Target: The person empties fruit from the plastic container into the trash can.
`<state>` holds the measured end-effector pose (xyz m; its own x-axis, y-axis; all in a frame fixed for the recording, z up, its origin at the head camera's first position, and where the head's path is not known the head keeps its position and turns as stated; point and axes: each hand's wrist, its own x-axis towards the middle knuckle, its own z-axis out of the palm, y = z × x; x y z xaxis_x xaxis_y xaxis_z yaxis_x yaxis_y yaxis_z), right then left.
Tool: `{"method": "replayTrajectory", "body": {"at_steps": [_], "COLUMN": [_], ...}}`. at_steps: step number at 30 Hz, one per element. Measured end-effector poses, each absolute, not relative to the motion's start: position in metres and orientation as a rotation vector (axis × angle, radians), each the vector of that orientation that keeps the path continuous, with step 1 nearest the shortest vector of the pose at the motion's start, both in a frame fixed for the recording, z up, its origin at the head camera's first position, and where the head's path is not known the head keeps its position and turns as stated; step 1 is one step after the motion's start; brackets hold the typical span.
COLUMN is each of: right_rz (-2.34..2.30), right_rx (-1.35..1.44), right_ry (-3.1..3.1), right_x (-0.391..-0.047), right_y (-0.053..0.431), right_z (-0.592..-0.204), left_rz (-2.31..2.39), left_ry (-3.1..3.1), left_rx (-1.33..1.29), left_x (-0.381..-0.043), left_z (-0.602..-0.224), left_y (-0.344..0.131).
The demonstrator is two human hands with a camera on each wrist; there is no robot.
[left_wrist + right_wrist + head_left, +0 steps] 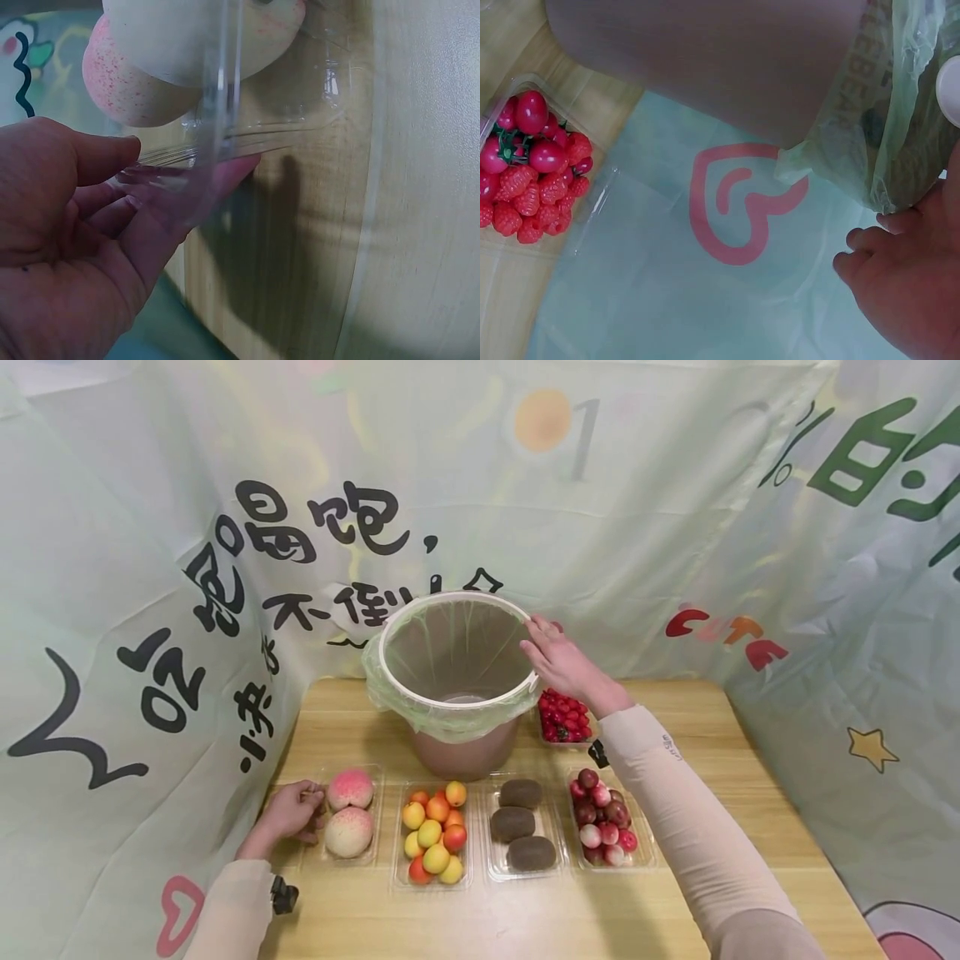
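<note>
My left hand [294, 812] pinches the side edge of a clear plastic box [217, 135], thumb above and fingers below. Two pink-and-cream peaches [350, 810] sit in that box. At the right side of a trash bin [465, 747], my right hand [558, 658] grips the rim, with some fingers over it and curled fingertips outside, beside the liner. A pale green bag [450, 724] lines the bin and folds over its white rim. The bin stands upright at the back of the table, and only its liner and bottom show inside.
Along the table [360, 918] are clear boxes of yellow-orange fruits [435, 833], brown kiwis [531, 853] and dark red-and-pink round fruits [603, 818]. Right of the bin, partly behind my right arm, is a box of red berries and small tomatoes [564, 717]. Printed cloth walls [637, 543] surround the table.
</note>
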<state>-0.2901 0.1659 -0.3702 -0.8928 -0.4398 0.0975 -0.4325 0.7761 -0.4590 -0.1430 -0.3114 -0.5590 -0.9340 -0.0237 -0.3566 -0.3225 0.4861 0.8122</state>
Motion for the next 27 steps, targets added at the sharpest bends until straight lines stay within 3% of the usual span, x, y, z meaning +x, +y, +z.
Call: {"method": "replayTrajectory", "body": {"at_steps": [27], "right_rz": [-0.694], "right_rx": [-0.647], "right_ry": [2.92], "right_x": [-0.289], "right_y": [0.167], "right_z": [-0.367], "left_rz": [1.498], "left_ry": [2.41], "left_rx": [-0.277], "left_x": [-0.142], "left_z": [-0.544], "left_y": [-0.323]}}
